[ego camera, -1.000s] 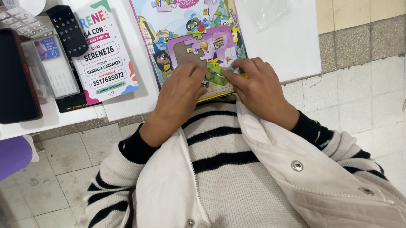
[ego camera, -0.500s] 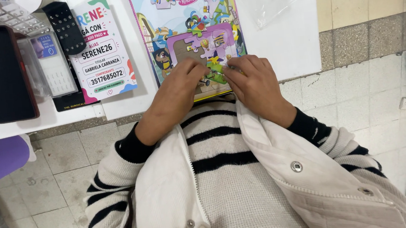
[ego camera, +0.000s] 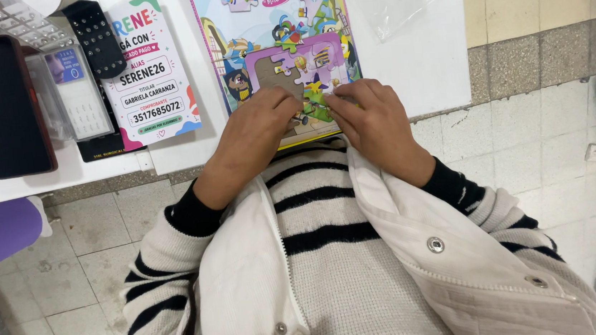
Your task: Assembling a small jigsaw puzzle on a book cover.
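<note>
Cardboard, bright and cartoon-coloured: the jigsaw puzzle (ego camera: 296, 67) lies flat on the white counter (ego camera: 412, 71) at its near edge. Since a moment ago the left hand (ego camera: 252, 139) and right hand (ego camera: 373, 121) have closed in, fingertips now almost meeting, pinching a green piece (ego camera: 317, 101) over the puzzle's lower edge. I'd judge it nearly seated, with a brown gap (ego camera: 279, 72) still open above.

White leaflet (ego camera: 149, 69) beside black phone screen (ego camera: 2, 107) on the counter.

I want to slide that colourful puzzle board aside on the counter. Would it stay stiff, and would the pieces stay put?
The puzzle board lies flat like thin card, so it is probably light and may flex if lifted by one edge. Some slots look unfilled, so loose pieces could shift. The left hand and right hand rest on its near edge, which overhangs the white counter slightly, so it might tip.
</note>
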